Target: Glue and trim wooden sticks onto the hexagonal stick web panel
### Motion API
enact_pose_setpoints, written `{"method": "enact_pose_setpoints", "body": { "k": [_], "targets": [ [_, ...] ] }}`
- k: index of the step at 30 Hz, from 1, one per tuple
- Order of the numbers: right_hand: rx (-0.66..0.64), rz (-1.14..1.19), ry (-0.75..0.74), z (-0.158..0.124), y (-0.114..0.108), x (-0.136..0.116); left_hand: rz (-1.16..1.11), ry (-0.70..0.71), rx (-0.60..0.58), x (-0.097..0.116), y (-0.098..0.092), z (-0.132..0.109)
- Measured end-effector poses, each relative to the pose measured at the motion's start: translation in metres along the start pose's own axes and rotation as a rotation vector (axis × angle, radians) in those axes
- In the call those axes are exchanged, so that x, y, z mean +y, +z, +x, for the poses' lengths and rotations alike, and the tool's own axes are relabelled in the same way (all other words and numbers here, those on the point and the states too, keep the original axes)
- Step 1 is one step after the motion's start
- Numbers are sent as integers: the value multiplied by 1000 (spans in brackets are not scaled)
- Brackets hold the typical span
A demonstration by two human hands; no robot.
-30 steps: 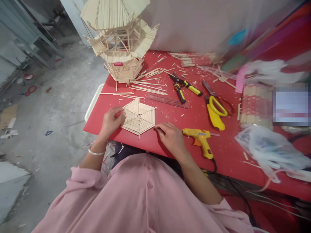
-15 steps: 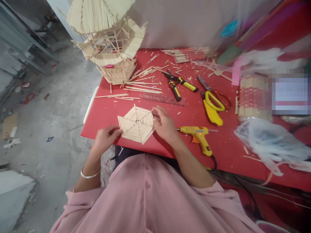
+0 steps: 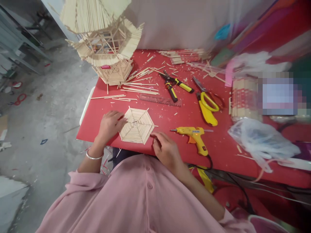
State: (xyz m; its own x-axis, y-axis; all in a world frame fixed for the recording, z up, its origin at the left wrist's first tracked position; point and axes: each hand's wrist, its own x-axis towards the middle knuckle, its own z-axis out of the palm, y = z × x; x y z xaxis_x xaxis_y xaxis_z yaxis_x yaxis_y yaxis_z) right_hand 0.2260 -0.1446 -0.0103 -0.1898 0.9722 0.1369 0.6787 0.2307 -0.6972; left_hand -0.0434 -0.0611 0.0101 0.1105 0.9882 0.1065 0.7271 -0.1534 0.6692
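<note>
A hexagonal panel of thin wooden sticks (image 3: 136, 126) lies flat on the red table (image 3: 97, 113) near its front edge. My left hand (image 3: 110, 126) touches the panel's left side with its fingertips, the thumb and fingers a little apart. At the panel's lower right corner is my right hand (image 3: 166, 149), its fingers bent and thumb apart, with nothing seen between them. To the right of that hand lies a yellow glue gun (image 3: 194, 134), its nozzle pointing left.
A tiered stick model (image 3: 109, 55) stands at the back left beside loose sticks (image 3: 138, 87). Cutters (image 3: 173, 84), a ruler (image 3: 160, 100), yellow-handled scissors (image 3: 209, 102), stick bundles (image 3: 244, 100) and a plastic bag (image 3: 262, 139) lie farther back or right.
The panel has turned, with stick ends now showing at its top and right. My left hand has moved up along its left side; my right hand has come down to its lower right corner.
</note>
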Motion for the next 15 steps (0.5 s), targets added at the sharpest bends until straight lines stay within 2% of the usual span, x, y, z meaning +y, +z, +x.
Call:
{"method": "enact_pose_setpoints", "body": {
  "k": [3, 6, 9, 12, 15],
  "targets": [
    [7, -6, -5, 12, 7, 5, 15, -43, -26, 1, -1, -19],
    [-14, -62, -55, 26, 6, 8, -118, -111, -57, 1, -4, -41],
    [12, -126, -79, 29, 0, 7, -177, -122, -59, 0, -7, -49],
    [65, -185, -71, 23, -12, 5, -154, -97, 23, 1, -13, -35],
    [104, -231, -37, 13, -29, 7, -130, -22, 81, 5, -19, -2]
  ]
}}
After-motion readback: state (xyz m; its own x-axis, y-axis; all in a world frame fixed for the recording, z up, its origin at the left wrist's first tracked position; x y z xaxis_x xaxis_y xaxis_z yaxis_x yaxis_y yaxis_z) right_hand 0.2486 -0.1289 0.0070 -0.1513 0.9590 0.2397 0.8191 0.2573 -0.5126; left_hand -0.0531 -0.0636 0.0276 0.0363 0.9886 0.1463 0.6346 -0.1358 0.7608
